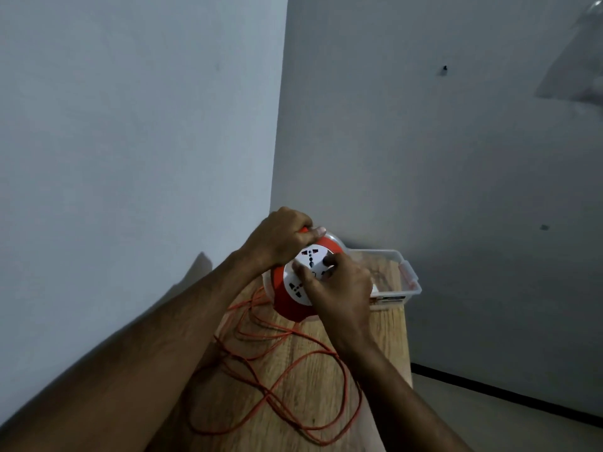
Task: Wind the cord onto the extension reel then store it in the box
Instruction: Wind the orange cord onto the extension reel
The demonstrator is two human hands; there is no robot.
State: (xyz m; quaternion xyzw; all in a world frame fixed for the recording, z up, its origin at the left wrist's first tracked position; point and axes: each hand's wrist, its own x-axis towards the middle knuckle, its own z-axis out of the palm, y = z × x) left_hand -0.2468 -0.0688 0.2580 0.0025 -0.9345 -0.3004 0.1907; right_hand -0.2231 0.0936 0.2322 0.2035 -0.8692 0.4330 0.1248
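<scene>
Both hands work an orange extension reel (295, 288) above a wooden table (385, 334) as loose cord waits to be wound.

The left hand (280, 238) clamps its fingers around the reel's top handle, apparently to steady the housing, while the right hand (336, 288) pinches its fingertips on the white socket face, likely to crank it. Most of the orange cord (293, 380) lies in slack loops across the table. The clear plastic box (404, 275) stands open just behind, within easy reach for storage.
</scene>
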